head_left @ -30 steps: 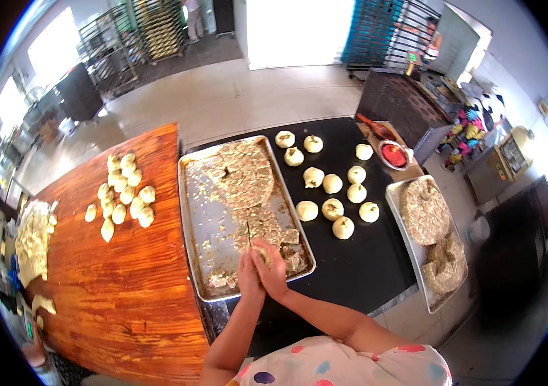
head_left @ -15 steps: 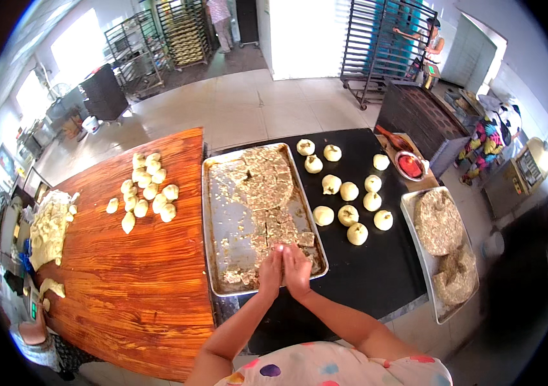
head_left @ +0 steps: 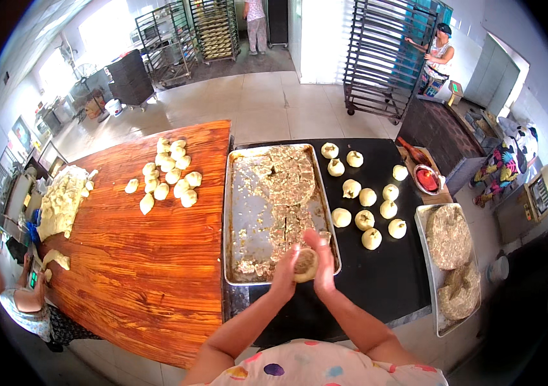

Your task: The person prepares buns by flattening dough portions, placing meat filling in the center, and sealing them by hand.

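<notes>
My left hand [head_left: 285, 273] and my right hand [head_left: 321, 260] are cupped together around a round piece of dough with brown filling [head_left: 304, 264], just over the near right corner of a metal baking tray [head_left: 238, 212]. The tray holds a slab of crumbly brown filling [head_left: 287, 183], partly scooped away. Several filled dough balls [head_left: 367, 206] lie on the black tabletop [head_left: 377, 283] to the right of the tray.
Several plain dough pieces [head_left: 168, 180] lie on the wooden table [head_left: 139, 270], with a dough heap [head_left: 62, 202] at its far left edge. A second tray [head_left: 454, 264] of brown filling and a red bowl [head_left: 427, 179] sit right. Tall racks [head_left: 386, 58] and people stand behind.
My hands have stayed together over the tray's near right corner, turning the dough between them. The view has tilted so the tables sit lower in the picture.
</notes>
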### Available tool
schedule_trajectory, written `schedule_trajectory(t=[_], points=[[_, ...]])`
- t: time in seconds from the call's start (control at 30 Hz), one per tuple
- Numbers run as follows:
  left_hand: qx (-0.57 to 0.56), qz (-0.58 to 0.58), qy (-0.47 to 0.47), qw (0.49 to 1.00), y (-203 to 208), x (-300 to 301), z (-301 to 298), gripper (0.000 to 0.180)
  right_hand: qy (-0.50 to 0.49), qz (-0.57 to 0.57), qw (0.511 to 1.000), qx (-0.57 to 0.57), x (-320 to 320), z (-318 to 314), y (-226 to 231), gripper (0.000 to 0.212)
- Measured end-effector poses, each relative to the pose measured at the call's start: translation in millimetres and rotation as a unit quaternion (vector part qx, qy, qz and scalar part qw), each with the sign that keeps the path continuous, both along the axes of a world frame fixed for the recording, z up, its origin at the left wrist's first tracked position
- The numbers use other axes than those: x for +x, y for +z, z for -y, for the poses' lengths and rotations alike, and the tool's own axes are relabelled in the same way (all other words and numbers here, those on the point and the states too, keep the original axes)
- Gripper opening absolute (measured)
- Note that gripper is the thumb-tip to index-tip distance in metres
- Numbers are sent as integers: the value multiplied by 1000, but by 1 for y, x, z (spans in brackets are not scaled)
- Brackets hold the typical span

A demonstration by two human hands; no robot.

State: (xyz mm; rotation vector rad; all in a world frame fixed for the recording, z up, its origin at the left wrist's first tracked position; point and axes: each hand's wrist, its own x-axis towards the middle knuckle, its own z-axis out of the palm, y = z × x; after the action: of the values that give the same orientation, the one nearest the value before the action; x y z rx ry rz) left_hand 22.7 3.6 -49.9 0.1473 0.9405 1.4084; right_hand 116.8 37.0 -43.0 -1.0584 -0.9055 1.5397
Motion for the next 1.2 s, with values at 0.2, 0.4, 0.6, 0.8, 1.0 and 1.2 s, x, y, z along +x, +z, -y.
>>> schedule_trajectory(t=[0.2, 0.4, 0.6, 0.8, 1.0, 1.2], points=[[63, -275, -12, 959, -10, 12, 5, 35, -56, 177, 955, 233, -6, 20, -13, 32], [203, -136, -61, 968, -9, -10, -9, 45, -110, -41, 989, 84, -11, 12, 13, 56], [67, 6, 36, 997, -12, 11, 11, 28, -142, 165, 952, 215, -28, 30, -7, 16], [71, -193, -20, 978, -48, -18, 14, 29, -22, 161, 965, 206, -25, 38, -17, 32], [116, -9, -218, 969, -6, -40, -16, 73, 41, 58, 995, 65, -9, 19, 12, 64], [115, 158, 33, 980, -15, 13, 25, 40, -108, 138, 977, 121, -22, 37, -1, 60]])
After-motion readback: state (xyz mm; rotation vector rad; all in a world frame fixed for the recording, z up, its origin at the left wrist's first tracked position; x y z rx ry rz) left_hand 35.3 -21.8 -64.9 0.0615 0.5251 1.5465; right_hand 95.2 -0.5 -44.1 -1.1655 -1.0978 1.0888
